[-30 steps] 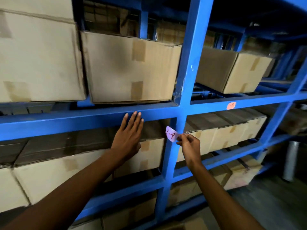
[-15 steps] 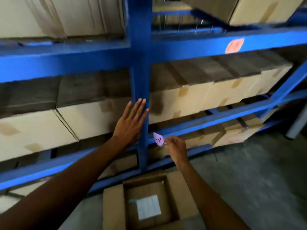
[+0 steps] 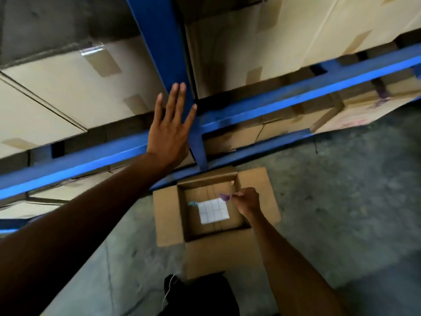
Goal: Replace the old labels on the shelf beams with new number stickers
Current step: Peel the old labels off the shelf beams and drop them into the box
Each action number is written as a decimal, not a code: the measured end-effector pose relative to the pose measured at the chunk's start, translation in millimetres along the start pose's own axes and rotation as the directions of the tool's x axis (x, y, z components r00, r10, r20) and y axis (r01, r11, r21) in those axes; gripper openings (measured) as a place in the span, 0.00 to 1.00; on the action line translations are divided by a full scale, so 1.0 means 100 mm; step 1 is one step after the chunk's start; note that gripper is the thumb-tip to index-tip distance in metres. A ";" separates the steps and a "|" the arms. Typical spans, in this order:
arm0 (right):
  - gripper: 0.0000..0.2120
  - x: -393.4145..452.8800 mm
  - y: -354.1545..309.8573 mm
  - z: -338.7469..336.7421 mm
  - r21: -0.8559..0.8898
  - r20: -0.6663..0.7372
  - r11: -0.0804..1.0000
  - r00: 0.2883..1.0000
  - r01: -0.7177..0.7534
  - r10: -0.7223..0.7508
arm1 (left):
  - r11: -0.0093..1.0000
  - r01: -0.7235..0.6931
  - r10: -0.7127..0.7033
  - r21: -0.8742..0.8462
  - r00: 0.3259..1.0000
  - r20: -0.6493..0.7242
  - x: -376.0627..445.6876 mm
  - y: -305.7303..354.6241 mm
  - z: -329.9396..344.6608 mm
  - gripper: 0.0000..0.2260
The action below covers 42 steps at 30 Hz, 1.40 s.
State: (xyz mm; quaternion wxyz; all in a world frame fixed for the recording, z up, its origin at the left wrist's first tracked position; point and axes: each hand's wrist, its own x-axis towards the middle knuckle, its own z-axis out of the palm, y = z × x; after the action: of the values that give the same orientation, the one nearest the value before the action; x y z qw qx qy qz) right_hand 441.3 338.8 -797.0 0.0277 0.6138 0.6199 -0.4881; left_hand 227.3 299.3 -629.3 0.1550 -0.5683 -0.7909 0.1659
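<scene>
The blue shelf rack (image 3: 164, 42) fills the upper part of the view, its upright post crossing a horizontal beam (image 3: 307, 92), with taped cardboard cartons (image 3: 68, 83) stacked on every level. A moment ago the gaze was level with the beams, where an orange label sat on one further along; now it has dropped to the concrete floor (image 3: 353, 190) at the foot of the rack, and that label is out of sight.

On the floor stands an open cardboard box (image 3: 168, 215), flaps spread, touching the base of the post. Inside it lies a white sheet of stickers (image 3: 213, 212) divided into squares, with a small teal object (image 3: 192, 203) just beside it, too blurred to name.

The left hand (image 3: 169, 135) is spread flat with fingers straight, pressed against the post and gripping nothing, as it was half a second ago. The right hand (image 3: 247, 200) has come down from beam height and now hangs over the box, thumb and forefinger pinched on the small pale pink-purple label (image 3: 225, 196), which dangles above the sticker sheet.

This reads as the old label, peeled off, about to be dropped in the box, with a fresh sticker from the sheet likely next. No new sticker is visible on the beams in view.
</scene>
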 end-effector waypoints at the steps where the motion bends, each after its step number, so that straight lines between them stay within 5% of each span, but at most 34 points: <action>1: 0.09 0.03 0.02 0.01 -0.010 0.024 1.000 1.000 0.000 0.000 | 1.000 0.002 -0.002 -0.008 1.000 0.002 0.00 0.02 0.01 0.40; 13: 0.03 0.12 0.09 -0.07 -0.045 0.083 0.999 0.997 0.000 0.004 | 1.000 0.011 -0.011 0.008 1.000 -0.022 0.02 0.02 0.08 0.37; 21: 0.04 0.00 0.05 -0.10 0.094 -0.030 0.995 0.999 0.018 -0.015 | 1.000 -0.026 0.027 -0.011 0.999 0.021 0.00 -0.02 -0.07 0.37; 30: 0.07 -0.45 -0.28 -0.52 0.084 -0.173 0.989 0.979 0.122 -0.106 | 0.935 -0.099 0.189 -0.340 0.952 0.241 -0.16 -0.05 -0.55 0.35; 37: 0.04 -1.08 -1.22 -1.44 0.078 -0.390 0.926 0.866 0.368 -0.312 | 0.860 -0.217 0.222 -0.462 0.974 -0.044 -0.04 -0.25 -1.40 0.34; 42: 0.05 -1.72 -2.22 -2.40 -0.141 -0.563 0.815 0.632 0.562 -0.533 | 0.860 -0.300 0.167 -0.413 0.930 -0.327 0.18 -0.63 -2.26 0.33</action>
State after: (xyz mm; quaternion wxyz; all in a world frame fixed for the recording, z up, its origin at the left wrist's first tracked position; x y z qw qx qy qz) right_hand 443.7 417.3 -435.8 -0.3260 0.5153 0.7425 -0.2773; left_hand 266.1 316.6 -398.3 0.1058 -0.6987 -0.7020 -0.0885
